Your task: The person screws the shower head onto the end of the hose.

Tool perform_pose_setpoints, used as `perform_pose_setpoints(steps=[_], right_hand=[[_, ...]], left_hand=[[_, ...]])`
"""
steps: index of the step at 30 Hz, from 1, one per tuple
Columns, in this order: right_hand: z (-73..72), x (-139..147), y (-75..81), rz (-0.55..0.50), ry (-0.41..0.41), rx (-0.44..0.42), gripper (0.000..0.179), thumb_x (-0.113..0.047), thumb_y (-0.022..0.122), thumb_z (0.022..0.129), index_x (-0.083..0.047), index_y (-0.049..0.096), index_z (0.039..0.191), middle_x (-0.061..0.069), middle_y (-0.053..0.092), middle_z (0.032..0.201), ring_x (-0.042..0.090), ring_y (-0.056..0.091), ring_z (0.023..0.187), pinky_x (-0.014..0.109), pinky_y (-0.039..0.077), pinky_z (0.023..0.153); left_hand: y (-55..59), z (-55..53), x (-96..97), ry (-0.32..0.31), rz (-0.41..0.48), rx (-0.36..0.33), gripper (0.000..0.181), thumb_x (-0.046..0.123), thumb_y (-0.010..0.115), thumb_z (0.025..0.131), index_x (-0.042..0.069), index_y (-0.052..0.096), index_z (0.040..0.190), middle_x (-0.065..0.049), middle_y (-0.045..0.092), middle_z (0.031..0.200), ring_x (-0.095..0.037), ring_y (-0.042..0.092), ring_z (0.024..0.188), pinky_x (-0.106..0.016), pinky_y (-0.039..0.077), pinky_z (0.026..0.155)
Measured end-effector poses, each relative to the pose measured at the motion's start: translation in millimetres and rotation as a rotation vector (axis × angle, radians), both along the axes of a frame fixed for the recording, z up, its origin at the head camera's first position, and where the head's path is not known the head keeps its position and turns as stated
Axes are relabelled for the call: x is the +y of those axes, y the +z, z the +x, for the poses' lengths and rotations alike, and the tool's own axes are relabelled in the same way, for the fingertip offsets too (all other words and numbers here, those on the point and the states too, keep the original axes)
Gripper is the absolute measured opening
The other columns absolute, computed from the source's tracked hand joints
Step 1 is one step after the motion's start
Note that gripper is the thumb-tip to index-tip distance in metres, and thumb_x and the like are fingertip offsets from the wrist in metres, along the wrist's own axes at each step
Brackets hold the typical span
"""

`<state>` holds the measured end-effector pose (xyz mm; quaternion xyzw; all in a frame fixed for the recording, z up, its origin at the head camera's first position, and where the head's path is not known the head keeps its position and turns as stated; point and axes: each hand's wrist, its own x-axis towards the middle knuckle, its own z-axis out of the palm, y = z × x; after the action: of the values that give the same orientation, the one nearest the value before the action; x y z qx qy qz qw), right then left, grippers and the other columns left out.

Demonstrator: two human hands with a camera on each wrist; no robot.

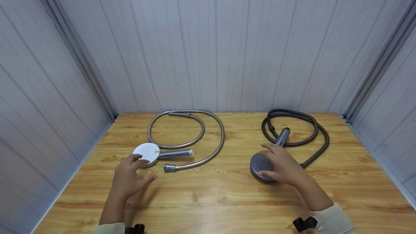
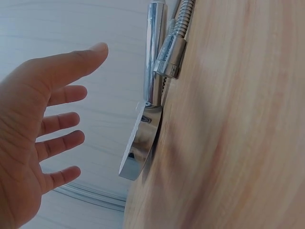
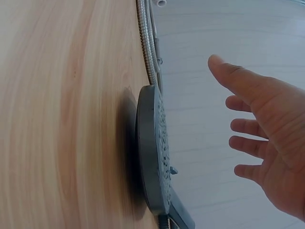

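A chrome hand shower (image 1: 175, 153) with a white face lies on the left of the table, its handle pointing right. My left hand (image 1: 127, 177) hovers close to its head, fingers spread and holding nothing; the left wrist view shows a gap between fingers and shower head (image 2: 138, 143). On the right lies a dark grey hand shower (image 1: 260, 164), spray face up, handle pointing away. Above it is my right hand (image 1: 281, 164), fingers apart, overlapping the head in the head view. In the right wrist view, air separates that hand (image 3: 267, 129) from the grey shower head (image 3: 155, 152).
A silver metal hose (image 1: 222, 130) loops behind the chrome shower, its end nut (image 1: 169, 167) lying just in front of the handle. A dark hose (image 1: 325, 143) coils behind the grey shower. Panelled walls (image 1: 208, 58) enclose the wooden table (image 1: 208, 201) on the back and both sides.
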<state>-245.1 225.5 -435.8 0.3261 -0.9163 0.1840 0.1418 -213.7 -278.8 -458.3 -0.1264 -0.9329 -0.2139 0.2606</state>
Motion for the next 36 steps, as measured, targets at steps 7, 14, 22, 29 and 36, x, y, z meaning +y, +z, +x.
perform_pose_setpoints(steps=[7, 14, 22, 29, 36], right_hand=[[1.3, -9, -1.9, -0.013, 0.023, -0.002, 0.061, -0.035, 0.084, 0.075, -0.008, 0.063, 0.125, 0.019, 0.049, 0.14, 0.04, 0.047, 0.126, 0.059, 0.039, 0.099], [0.4, -16, -3.8, -0.028, 0.049, 0.015, 0.059, -0.035, 0.084, 0.076, -0.008, 0.063, 0.124, 0.018, 0.05, 0.139, 0.038, 0.048, 0.124, 0.057, 0.041, 0.098], [0.7, -26, -2.3, -0.034, 0.075, 0.013, 0.057, -0.032, 0.083, 0.077, -0.007, 0.063, 0.124, 0.017, 0.051, 0.137, 0.037, 0.048, 0.124, 0.056, 0.041, 0.098], [1.3, -34, -3.3, -0.029, 0.063, 0.028, 0.058, -0.033, 0.083, 0.077, -0.007, 0.063, 0.124, 0.016, 0.052, 0.136, 0.036, 0.05, 0.122, 0.054, 0.043, 0.097], [0.3, -40, -6.9, 0.002, 0.062, 0.039, 0.057, -0.037, 0.082, 0.078, -0.007, 0.063, 0.122, 0.016, 0.052, 0.136, 0.036, 0.049, 0.123, 0.054, 0.044, 0.095]], left_hand=[[-3.4, -1.1, -1.6, -0.032, 0.024, 0.026, 0.045, 0.031, 0.093, 0.06, 0.01, 0.073, 0.094, -0.018, 0.063, 0.111, -0.041, 0.058, 0.1, -0.063, 0.041, 0.083], [-4.9, -1.7, -2.2, -0.038, 0.052, 0.023, 0.044, 0.029, 0.093, 0.059, 0.009, 0.074, 0.093, -0.019, 0.063, 0.11, -0.04, 0.057, 0.101, -0.061, 0.042, 0.084], [-8.1, -3.7, -3.6, -0.052, 0.073, 0.059, 0.041, 0.026, 0.093, 0.059, 0.009, 0.073, 0.091, -0.017, 0.063, 0.109, -0.039, 0.057, 0.102, -0.06, 0.041, 0.085], [-9.4, -5.5, -4.1, -0.066, 0.12, 0.061, 0.04, 0.026, 0.094, 0.06, 0.009, 0.074, 0.09, -0.017, 0.063, 0.108, -0.038, 0.056, 0.104, -0.06, 0.04, 0.086], [-10.0, -8.4, -4.2, -0.079, 0.131, 0.063, 0.041, 0.023, 0.094, 0.059, 0.006, 0.074, 0.09, -0.018, 0.063, 0.107, -0.038, 0.057, 0.103, -0.057, 0.042, 0.086]])
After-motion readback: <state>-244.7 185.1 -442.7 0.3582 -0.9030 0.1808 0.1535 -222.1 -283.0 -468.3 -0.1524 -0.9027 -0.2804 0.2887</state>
